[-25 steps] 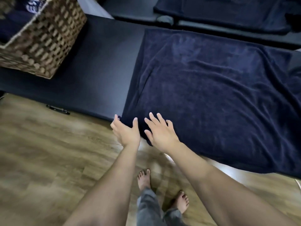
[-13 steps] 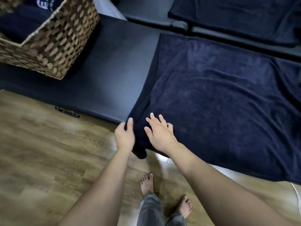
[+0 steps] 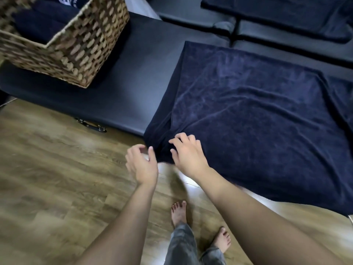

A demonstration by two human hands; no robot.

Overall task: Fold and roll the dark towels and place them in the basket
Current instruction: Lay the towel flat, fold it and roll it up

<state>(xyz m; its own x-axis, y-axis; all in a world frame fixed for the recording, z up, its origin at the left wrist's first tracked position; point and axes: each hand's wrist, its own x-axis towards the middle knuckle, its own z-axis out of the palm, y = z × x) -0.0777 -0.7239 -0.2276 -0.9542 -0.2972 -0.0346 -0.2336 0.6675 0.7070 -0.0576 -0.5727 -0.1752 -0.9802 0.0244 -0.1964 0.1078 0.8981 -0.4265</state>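
At the table's near edge, head view: dark towel lies spread, long axis running away right. Right hand rests on its near-left corner, fingers curled; left hand just beside, loosely curled, empty. Basket far left.

black padded bench | wood floor | metal latch on bench edge
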